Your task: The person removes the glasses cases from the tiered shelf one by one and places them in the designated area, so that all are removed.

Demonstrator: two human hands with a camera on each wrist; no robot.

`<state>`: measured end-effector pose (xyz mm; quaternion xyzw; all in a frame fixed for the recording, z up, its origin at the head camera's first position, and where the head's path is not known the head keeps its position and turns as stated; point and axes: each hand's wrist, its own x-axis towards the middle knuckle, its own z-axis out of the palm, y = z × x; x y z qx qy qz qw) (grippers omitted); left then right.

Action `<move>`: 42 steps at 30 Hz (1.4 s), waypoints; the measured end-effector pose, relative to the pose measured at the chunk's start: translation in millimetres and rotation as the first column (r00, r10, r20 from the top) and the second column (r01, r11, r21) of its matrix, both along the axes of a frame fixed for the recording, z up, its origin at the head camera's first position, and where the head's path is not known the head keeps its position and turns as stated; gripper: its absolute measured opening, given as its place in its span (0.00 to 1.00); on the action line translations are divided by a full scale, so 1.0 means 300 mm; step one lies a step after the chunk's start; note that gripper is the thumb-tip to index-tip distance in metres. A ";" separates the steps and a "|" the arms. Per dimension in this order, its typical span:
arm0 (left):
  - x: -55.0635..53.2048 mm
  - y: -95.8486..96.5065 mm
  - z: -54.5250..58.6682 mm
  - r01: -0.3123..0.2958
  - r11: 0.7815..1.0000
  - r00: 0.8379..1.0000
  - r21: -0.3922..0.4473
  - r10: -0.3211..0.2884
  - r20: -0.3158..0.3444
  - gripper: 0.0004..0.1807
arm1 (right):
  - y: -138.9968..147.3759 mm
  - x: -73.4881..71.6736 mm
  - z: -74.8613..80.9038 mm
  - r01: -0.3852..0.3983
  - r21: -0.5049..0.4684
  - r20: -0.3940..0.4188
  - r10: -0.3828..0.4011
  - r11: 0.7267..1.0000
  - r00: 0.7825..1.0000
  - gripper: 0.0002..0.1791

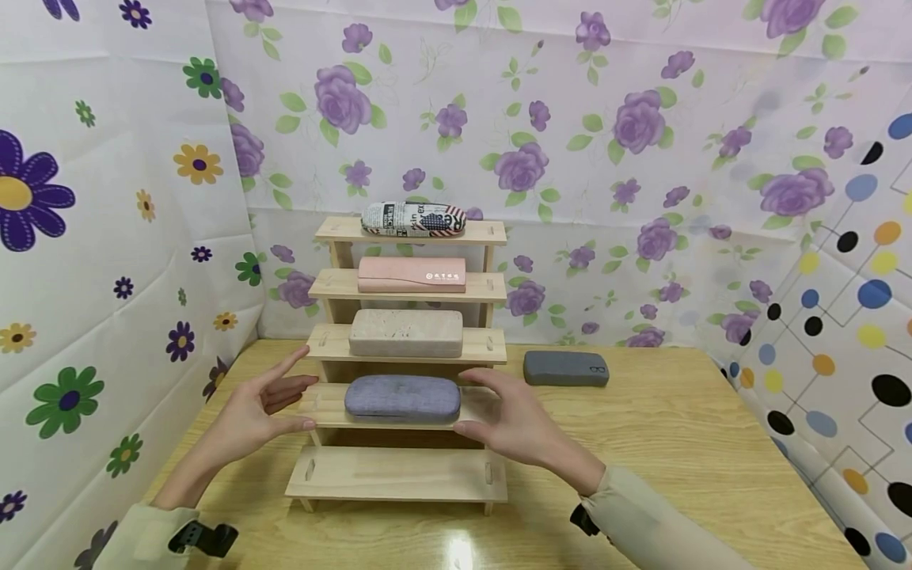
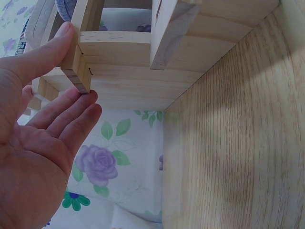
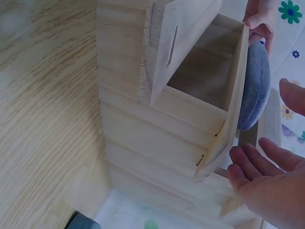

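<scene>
A blue-grey glasses case [image 1: 402, 398] lies on the second tier from the bottom of a stepped wooden shelf [image 1: 395, 473]. My left hand [image 1: 249, 408] is at the left end of that tier; in the left wrist view its thumb [image 2: 59, 40] lies against the board's end, and whether it presses there is unclear. At the case's right end my right hand [image 1: 516, 416] has thumb and fingers spread apart, holding nothing. The right wrist view has the case [image 3: 255, 86] beyond the fingers [image 3: 250, 162], with a gap between.
Higher tiers hold a beige case [image 1: 406, 333], a pink case [image 1: 412, 275] and a newspaper-print case [image 1: 413, 219]. A dark grey case [image 1: 566, 369] lies on the wooden table [image 1: 641, 443], right of the shelf. Patterned cloth walls [image 1: 456, 119] enclose the back and sides.
</scene>
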<state>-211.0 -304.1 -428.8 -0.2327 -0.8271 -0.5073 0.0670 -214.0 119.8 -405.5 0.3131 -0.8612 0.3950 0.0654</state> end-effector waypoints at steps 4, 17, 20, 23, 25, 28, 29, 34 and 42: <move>0.001 0.000 0.001 -0.001 1.000 1.000 -0.003 0.001 0.000 0.58 | -0.017 -0.014 -0.006 -0.004 0.014 -0.010 0.004 1.000 1.000 0.38; 0.005 0.002 -0.002 -0.001 1.000 1.000 0.000 0.001 0.008 0.58 | -0.063 -0.055 -0.028 -0.036 0.010 0.041 0.035 0.999 0.999 0.37; 0.005 0.001 -0.003 0.000 1.000 1.000 0.001 0.000 0.008 0.58 | -0.071 -0.062 -0.029 -0.040 -0.001 0.071 0.040 0.999 0.997 0.37; 0.004 -0.001 -0.002 0.002 1.000 1.000 0.004 -0.002 0.009 0.58 | -0.080 -0.067 -0.030 -0.041 -0.008 0.091 0.041 0.999 0.995 0.38; 0.004 -0.003 -0.001 0.000 1.000 1.000 0.004 0.000 0.009 0.58 | -0.085 -0.070 -0.030 -0.043 -0.010 0.096 0.044 0.999 0.994 0.37; 0.002 -0.005 0.000 -0.002 1.000 1.000 0.004 0.002 0.009 0.58 | -0.089 -0.072 -0.026 -0.052 -0.020 0.104 0.054 0.998 0.993 0.37; 0.001 -0.006 0.000 -0.003 1.000 1.000 0.005 0.003 0.010 0.58 | -0.090 -0.071 -0.025 -0.055 -0.023 0.106 0.057 0.998 0.993 0.37; -0.001 -0.005 -0.002 0.008 1.000 1.000 0.013 -0.008 0.012 0.58 | -0.084 -0.069 -0.024 -0.061 -0.036 0.115 0.065 0.997 0.991 0.35; -0.002 -0.004 -0.005 0.014 1.000 1.000 0.019 -0.014 0.010 0.58 | -0.073 -0.075 -0.031 -0.059 -0.050 0.129 0.065 0.997 0.990 0.35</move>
